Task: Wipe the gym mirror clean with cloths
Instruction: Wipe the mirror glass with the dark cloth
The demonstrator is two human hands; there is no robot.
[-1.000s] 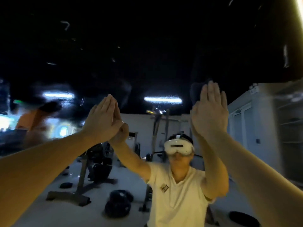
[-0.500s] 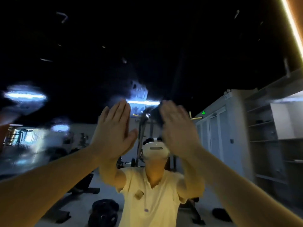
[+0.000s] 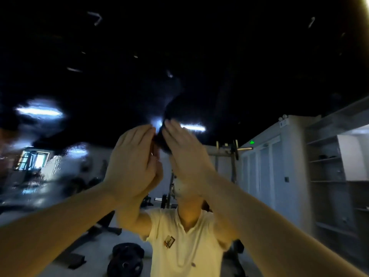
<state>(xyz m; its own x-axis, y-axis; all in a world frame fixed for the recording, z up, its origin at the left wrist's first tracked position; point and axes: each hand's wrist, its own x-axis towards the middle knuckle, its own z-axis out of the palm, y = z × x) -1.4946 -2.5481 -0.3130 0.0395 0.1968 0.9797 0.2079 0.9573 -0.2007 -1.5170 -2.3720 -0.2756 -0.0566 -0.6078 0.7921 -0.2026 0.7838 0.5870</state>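
Note:
The gym mirror point(image 3: 219, 62) fills the view, and its upper part reflects a dark ceiling. My left hand point(image 3: 131, 162) lies flat against the glass with straight fingers; no cloth shows under it. My right hand point(image 3: 185, 154) is also flat on the glass, fingers straight, pressing a dark cloth point(image 3: 160, 137) whose edge shows between the two hands. The fingertips of both hands nearly meet at the centre. Smeared wet streaks point(image 3: 52, 162) blur the mirror at the left.
The mirror reflects me in a cream polo shirt point(image 3: 185, 246), weight plates point(image 3: 127, 258) on the floor, a rack point(image 3: 229, 150) and white cabinet doors point(image 3: 265, 172). Grey shelves point(image 3: 327, 176) stand at the right.
Both hands have slid towards each other across the glass, from well apart to almost touching at the centre. The view has shifted with them.

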